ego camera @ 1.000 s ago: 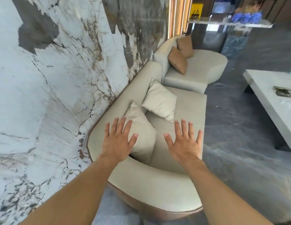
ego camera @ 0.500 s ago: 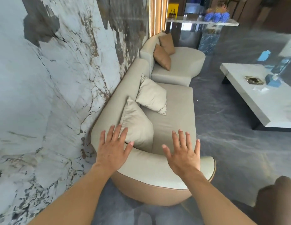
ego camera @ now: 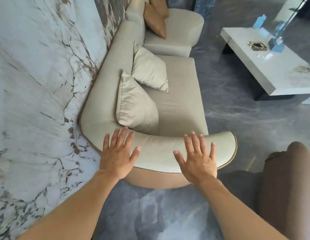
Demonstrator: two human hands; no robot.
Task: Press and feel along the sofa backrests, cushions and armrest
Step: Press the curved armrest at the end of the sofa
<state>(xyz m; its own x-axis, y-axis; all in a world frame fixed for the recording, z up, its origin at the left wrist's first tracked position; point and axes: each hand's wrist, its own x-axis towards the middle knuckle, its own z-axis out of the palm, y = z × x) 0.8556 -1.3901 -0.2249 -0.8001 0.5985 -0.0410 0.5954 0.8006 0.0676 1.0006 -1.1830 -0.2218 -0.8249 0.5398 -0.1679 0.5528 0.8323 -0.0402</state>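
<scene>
A beige sofa stands along the marble wall, its curved armrest (ego camera: pixel 161 149) nearest me. My left hand (ego camera: pixel 117 153) lies flat over the armrest's left part, fingers spread, fingertips near the closest cream cushion (ego camera: pixel 135 104). My right hand (ego camera: pixel 197 158) is spread flat over the armrest's right part. A second cream cushion (ego camera: pixel 149 70) leans on the backrest (ego camera: pixel 111 66) beyond the first. The seat (ego camera: pixel 178 99) lies between the cushions and the floor. Farther off, a second sofa section (ego camera: pixel 178 28) holds brown cushions (ego camera: pixel 156 21).
The marble wall (ego camera: pixel 38 84) runs tight along the sofa's left side. A low white table (ego camera: pixel 265 63) with a small dish and blue objects stands at the right. A brown upholstered seat (ego camera: pixel 289 179) sits at the lower right. Grey marble floor (ego camera: pixel 150 213) lies beneath me.
The view has drawn back and tilted down. Both hands have come from above the cushion and seat onto the near armrest, still spread flat.
</scene>
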